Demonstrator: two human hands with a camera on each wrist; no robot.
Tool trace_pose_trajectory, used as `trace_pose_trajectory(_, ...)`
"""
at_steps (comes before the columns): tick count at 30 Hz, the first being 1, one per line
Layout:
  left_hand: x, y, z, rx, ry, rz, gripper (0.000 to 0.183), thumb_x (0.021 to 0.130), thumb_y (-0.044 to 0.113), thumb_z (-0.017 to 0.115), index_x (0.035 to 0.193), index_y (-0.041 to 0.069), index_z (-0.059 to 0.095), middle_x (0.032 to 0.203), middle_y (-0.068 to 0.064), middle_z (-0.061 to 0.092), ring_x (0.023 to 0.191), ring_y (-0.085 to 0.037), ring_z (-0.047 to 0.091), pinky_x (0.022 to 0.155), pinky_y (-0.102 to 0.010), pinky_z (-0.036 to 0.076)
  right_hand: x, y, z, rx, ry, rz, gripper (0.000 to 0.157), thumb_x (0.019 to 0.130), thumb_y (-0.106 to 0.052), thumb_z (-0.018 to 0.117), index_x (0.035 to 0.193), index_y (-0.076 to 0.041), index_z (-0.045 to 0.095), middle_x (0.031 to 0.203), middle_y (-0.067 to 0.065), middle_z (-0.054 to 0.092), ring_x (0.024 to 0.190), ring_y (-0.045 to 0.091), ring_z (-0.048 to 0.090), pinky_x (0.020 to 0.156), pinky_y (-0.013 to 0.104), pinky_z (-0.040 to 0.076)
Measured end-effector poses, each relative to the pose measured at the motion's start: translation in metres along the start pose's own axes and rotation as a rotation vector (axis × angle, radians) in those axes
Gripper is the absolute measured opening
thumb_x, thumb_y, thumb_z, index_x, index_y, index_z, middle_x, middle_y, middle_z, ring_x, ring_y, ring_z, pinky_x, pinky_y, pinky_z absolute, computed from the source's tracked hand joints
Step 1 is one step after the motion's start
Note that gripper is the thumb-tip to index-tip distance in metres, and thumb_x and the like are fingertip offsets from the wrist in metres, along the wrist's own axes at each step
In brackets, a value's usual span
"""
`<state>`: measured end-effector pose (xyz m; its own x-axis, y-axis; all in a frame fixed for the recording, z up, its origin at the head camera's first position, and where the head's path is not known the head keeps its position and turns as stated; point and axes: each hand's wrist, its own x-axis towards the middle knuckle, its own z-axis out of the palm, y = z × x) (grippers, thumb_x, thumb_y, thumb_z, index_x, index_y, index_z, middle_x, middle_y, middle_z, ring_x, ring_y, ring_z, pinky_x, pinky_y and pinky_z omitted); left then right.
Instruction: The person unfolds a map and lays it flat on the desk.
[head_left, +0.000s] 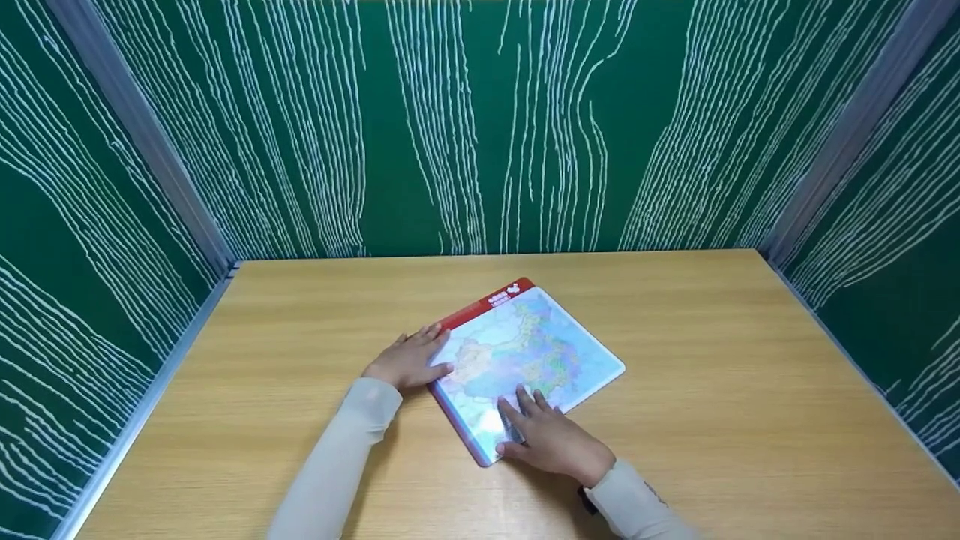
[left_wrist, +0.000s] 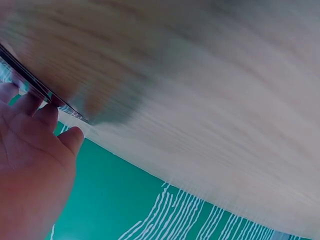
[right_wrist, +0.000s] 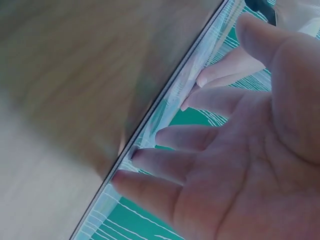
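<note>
A flat, glossy map board (head_left: 517,352) with rounded corners and a red strip along its upper left edge lies turned at an angle on the table. My left hand (head_left: 409,360) rests on its left corner, fingers and thumb extended over the surface. Toward the near corner, my right hand (head_left: 555,442) lies with spread fingers on the map, beside a bright glare. The left wrist view shows the left hand (left_wrist: 35,150) with fingertips against the board's thin dark edge (left_wrist: 30,77). In the right wrist view the right hand's (right_wrist: 235,150) fingertips meet the glossy face near the edge (right_wrist: 150,117).
The wooden table (head_left: 750,375) extends around the board on all sides. Green panels with white wavy lines (head_left: 517,127) stand behind it and at both sides, joined by grey metal posts (head_left: 142,127).
</note>
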<state>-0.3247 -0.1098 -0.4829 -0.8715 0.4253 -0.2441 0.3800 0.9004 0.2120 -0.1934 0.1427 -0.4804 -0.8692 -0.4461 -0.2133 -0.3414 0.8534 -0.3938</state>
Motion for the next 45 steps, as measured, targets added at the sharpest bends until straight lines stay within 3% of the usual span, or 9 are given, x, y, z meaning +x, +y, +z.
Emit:
trace_pose_trajectory(9,0.002,0.002,-0.002,0.042,-0.027,0.011,0.080,0.091,0.062,0.044,0.155,0.024,0.015,0.163,0.002,0.010,0.151,-0.020,0.008,0.121,-0.051,0.008,0.002,0.001,0.001,-0.044,0.000,-0.060,0.068,0.093,-0.050,0.054,0.147,-0.010,0.040,0.152,0.033,0.025,0.137,0.057,0.023,0.104,0.070,0.030)
trace_pose_trajectory(31,-0.013,-0.001,0.001,0.035,-0.022,0.008,0.081,0.089,0.064,0.046,0.154,0.029,0.014,0.162,0.006,0.011,0.151,-0.022,0.008,0.121,-0.049,0.007,0.004,0.007,-0.011,0.023,-0.051,0.023,0.070,0.093,-0.049,0.054,0.150,-0.014,0.034,0.156,0.023,0.025,0.142,0.049,0.021,0.111,0.065,0.023)
trace_pose_trajectory(38,-0.017,-0.003,0.003,-0.003,-0.034,0.020,0.080,0.090,0.061,0.047,0.154,0.026,0.015,0.162,0.005,0.011,0.151,-0.021,0.007,0.121,-0.049,0.006,0.005,0.015,-0.010,0.043,-0.023,-0.020,0.073,0.092,-0.048,0.056,0.150,-0.009,0.033,0.154,0.028,0.024,0.140,0.055,0.018,0.108,0.070,0.020)
trace_pose_trajectory(45,-0.024,-0.004,0.003,0.006,-0.016,0.036,0.076,0.090,0.060,0.050,0.153,0.031,0.018,0.161,0.007,0.013,0.151,-0.023,0.007,0.121,-0.051,0.007,0.005,0.019,-0.013,0.033,-0.044,0.014,0.075,0.089,-0.048,0.061,0.150,-0.015,0.033,0.156,0.023,0.023,0.142,0.051,0.017,0.111,0.067,0.018)
